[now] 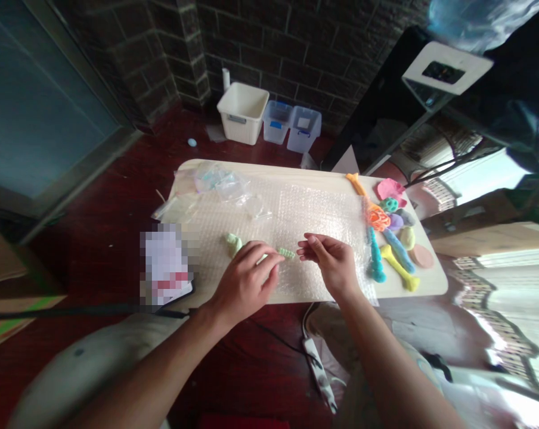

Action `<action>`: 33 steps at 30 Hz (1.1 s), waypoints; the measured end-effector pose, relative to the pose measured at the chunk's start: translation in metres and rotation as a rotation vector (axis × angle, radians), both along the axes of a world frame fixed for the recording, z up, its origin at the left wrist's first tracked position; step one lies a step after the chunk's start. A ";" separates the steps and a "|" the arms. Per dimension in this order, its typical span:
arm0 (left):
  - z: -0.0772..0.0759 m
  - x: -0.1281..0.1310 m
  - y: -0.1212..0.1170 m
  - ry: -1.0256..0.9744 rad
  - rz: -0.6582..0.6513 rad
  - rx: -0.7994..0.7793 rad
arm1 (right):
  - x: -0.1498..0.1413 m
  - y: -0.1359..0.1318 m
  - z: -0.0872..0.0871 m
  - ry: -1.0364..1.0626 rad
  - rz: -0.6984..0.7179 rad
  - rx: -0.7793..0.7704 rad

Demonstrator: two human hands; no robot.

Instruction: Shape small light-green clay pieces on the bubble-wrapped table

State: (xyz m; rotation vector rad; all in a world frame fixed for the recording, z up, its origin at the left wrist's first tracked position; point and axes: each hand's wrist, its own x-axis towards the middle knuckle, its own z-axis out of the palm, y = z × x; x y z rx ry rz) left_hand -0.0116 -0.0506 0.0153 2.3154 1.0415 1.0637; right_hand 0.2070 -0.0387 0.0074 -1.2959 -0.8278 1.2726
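Pale-green, knobbly soft strip (pixel 287 253) sits in the left hand (pixel 247 279), over clear bubble wrap (pixel 327 208) on the cream tabletop (pixel 436 280); the right hand (pixel 332 260) (half-curled) is near the strip's tip; any grip there, I cannot tell.

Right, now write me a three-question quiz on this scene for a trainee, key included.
1. Multiple choice: What colour is the ribbed strip showing between the left hand and the right hand?
A) Pink
B) Pale green
C) Orange

2. True or false: The white bin stands on the floor.

3. Fill in the blank: The yellow bone-shaped piece lies nearer the ____ hand.

Key:
1. B, pale green
2. True
3. right
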 end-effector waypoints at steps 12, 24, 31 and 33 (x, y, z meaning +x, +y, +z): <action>0.000 -0.002 -0.004 -0.022 -0.043 -0.018 | 0.000 0.002 0.003 0.144 0.052 -0.056; -0.004 0.000 -0.004 -0.016 -0.039 0.004 | 0.008 -0.003 0.014 0.217 0.148 -0.123; -0.006 0.000 -0.005 -0.023 -0.033 -0.002 | 0.020 -0.006 0.015 0.173 0.171 -0.065; -0.006 0.000 -0.004 -0.022 -0.036 -0.001 | 0.022 -0.007 0.013 0.157 0.191 -0.043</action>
